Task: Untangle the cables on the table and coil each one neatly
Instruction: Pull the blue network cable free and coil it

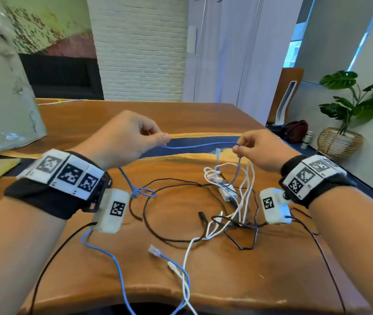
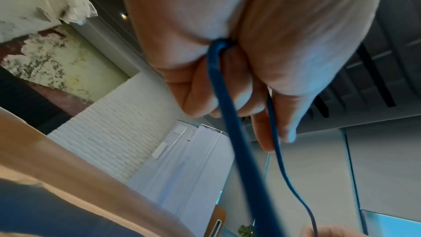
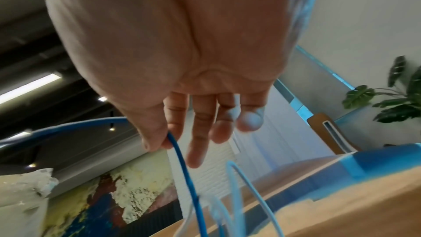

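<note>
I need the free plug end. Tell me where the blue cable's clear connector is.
In the head view the clear connector lies on the wooden table, near the front edge, just left of the white cable and below the black cable loop.

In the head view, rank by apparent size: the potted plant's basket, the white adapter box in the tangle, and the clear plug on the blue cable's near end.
1. Basket, clearly largest, although farthest.
2. White adapter box.
3. Clear plug, slightly smaller; close enough, and nearer the camera, that this order is unsure.

Left hand (image 1: 124, 137), right hand (image 1: 258, 148) raised, fingers pinched.
</note>
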The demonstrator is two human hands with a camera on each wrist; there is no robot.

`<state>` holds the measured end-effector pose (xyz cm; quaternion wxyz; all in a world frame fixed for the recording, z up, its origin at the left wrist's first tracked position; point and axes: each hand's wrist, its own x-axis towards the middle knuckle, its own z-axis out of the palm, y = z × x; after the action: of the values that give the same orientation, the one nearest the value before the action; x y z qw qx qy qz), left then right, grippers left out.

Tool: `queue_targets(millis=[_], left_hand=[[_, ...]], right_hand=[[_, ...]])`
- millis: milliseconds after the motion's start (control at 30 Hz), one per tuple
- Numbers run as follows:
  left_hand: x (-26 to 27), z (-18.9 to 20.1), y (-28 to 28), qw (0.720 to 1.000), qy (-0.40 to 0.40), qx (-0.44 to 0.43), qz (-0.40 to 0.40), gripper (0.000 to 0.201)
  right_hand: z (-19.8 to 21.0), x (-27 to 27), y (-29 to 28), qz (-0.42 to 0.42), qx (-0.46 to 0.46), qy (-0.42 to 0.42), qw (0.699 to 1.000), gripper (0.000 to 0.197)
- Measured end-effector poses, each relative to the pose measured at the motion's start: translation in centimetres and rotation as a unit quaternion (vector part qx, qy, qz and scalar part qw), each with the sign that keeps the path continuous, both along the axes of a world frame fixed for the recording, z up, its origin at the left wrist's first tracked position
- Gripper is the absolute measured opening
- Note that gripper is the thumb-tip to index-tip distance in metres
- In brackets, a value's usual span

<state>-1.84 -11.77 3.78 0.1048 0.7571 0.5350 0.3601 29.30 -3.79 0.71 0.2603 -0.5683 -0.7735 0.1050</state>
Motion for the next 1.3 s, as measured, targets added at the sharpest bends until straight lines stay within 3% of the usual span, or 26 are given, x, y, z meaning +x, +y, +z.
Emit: queue_targets(millis=[133, 200, 233, 367, 433, 567, 700, 867, 933, 1033, 1100, 1133, 1200, 1300], left_hand=[[0.3, -1.4, 0.9, 0.994, 0.087, -0.019, 0.065, 0.029], [1.5, -1.8, 1.3, 0.988, 0.127, 0.029, 0.084, 0.012], [2.4, -1.9, 1.3, 0.987, 0.133, 0.058, 0.074, 0.006], [6.5, -2.1, 1.0, 0.978, 0.083, 0.192, -0.015, 0.017], [8.4, -2.0, 0.9, 0.982, 0.081, 0.167, -0.035, 0.022], [10.8, -2.0, 1.7, 0.982, 0.178, 0.058, 0.024, 0.046], [10.1, -2.3, 3.1, 1.000, 0.020, 0.011, 0.005, 0.039], [6.4, -2.8, 3.8, 0.995, -0.084, -0.048, -0.007, 0.043], [5.1, -3.0, 3.7, 0.984, -0.165, -0.057, -0.028, 0.044], [4.2, -2.6, 3.3, 0.956, -0.281, -0.075, -0.044, 0.039], [4.2, -2.2, 2.6, 0.935, -0.336, -0.097, -0.056, 0.035], [4.2, -2.0, 2.4, 0.924, -0.359, -0.110, -0.065, 0.034], [4.5, -1.9, 1.8, 0.914, -0.377, -0.129, -0.081, 0.033], [4.9, -1.9, 1.3, 0.912, -0.372, -0.140, -0.099, 0.033]], right_hand=[[0.4, -1.1, 0.5, -0.015, -0.035, 0.121, 0.992, 0.032], [1.5, -2.6, 0.2, -0.006, -0.039, 0.199, 0.979, 0.036], [2.2, -3.2, 0.1, -0.004, -0.032, 0.224, 0.974, 0.039], [5.0, -4.3, -0.1, -0.009, -0.022, 0.329, 0.944, 0.041], [5.9, -4.4, -0.6, 0.009, -0.054, 0.410, 0.911, 0.039], [6.6, -4.3, -2.0, 0.085, -0.120, 0.503, 0.852, 0.038], [5.7, -2.9, -2.0, 0.094, -0.127, 0.519, 0.840, 0.041], [4.6, 0.0, -0.9, -0.007, -0.113, 0.585, 0.803, 0.041], [4.1, 0.6, -0.6, -0.045, -0.119, 0.546, 0.828, 0.039], [2.6, 1.0, -0.3, -0.080, -0.142, 0.399, 0.902, 0.028], [1.6, 1.1, -0.3, -0.099, -0.140, 0.186, 0.967, 0.036], [1.2, 1.1, -0.3, -0.105, -0.130, 0.063, 0.984, 0.046], [0.8, 1.1, -0.4, -0.118, -0.103, -0.100, 0.983, 0.056], [0.6, 0.5, -0.5, -0.143, -0.037, -0.171, 0.974, 0.069]])
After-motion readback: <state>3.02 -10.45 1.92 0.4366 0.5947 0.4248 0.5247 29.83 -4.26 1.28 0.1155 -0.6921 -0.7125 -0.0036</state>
